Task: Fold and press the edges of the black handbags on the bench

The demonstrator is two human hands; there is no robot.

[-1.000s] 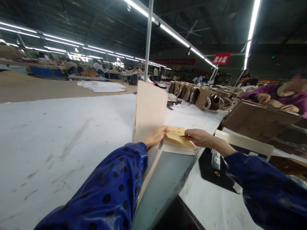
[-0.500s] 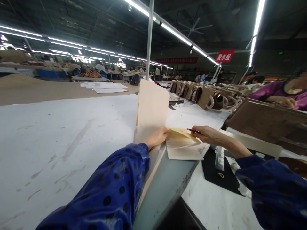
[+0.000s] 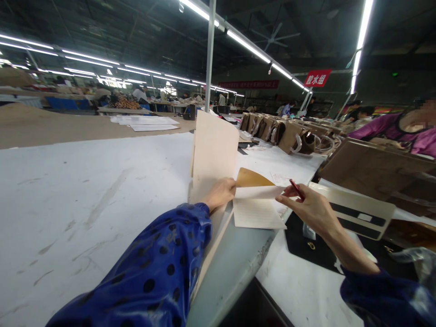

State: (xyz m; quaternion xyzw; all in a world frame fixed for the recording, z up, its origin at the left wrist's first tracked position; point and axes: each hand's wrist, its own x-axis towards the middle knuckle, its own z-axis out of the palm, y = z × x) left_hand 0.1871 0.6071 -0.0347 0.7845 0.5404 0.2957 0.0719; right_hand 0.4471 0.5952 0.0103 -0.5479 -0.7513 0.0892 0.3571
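Observation:
My right hand (image 3: 311, 211) is closed around a red pen (image 3: 295, 187) that points up and left. Its fingertips are at the right end of a raised white sheet of a paper pad (image 3: 257, 213). A yellow-brown sheet (image 3: 254, 178) rises behind that white one, and a faintly lined page lies in front. My left hand (image 3: 220, 193) is closed at the pad's left edge, its fingertips partly hidden. Next to it a cream board (image 3: 216, 154) stands upright on the white-covered table.
On the right lie black pieces with gold hardware (image 3: 310, 245) and a cream panel with black strips (image 3: 361, 213). Brown bags (image 3: 296, 136) stand in a row behind. A co-worker in purple (image 3: 381, 127) is at the right. White sheets (image 3: 146, 121) lie at the back.
My right hand has moved right and slightly down from over the pad, with the pen now tilted more upright. The white sheet has come up, and the yellow-brown one now stands behind it.

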